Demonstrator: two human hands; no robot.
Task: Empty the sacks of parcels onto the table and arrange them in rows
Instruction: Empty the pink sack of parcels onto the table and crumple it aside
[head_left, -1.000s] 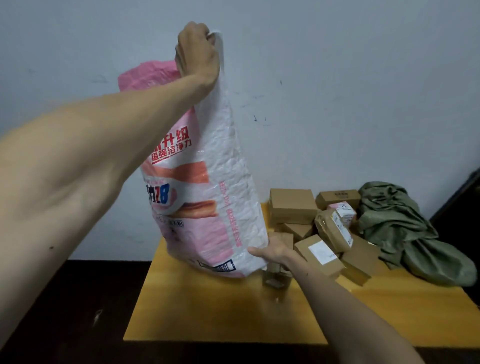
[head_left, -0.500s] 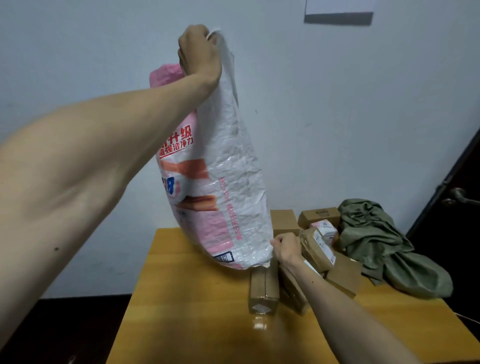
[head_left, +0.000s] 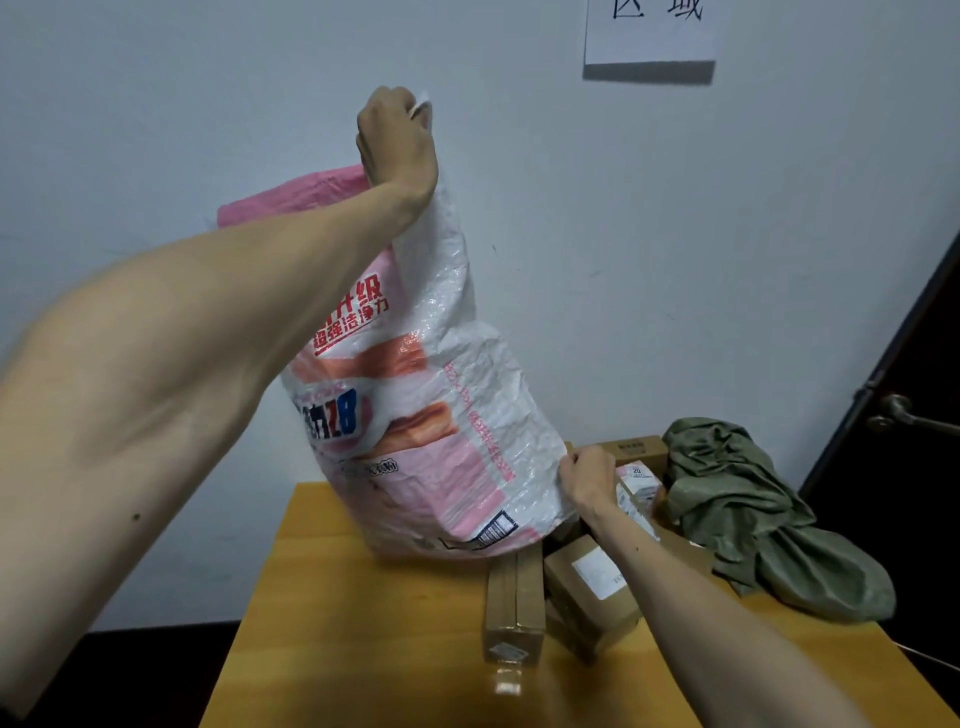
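Head view: the left hand (head_left: 397, 140), fingers curled, grips the top corner of the pink-and-white sack (head_left: 441, 415) over the wooden table (head_left: 363, 649). The right hand (head_left: 587, 478) pinches its lower edge beside cardboard parcels (head_left: 514, 603).

yellow wooden table (head_left: 363, 649) bearing a crumpled olive-green sack (head_left: 753, 519). just left of the green sack lies a pile of brown cardboard parcels, including a box with a white label (head_left: 589, 584), and farther from the sack, beside that box, a long taped box (head_left: 514, 597) lying end-on to the viewer. at the pile's far edge, just beside the green sack, sit a printed brown box (head_left: 636, 451) and a small pink-and-white carton (head_left: 638, 478); a pink and white sack (head_left: 415, 467) overhangs the pile's side away from the green sack, contact with the table not discernible.
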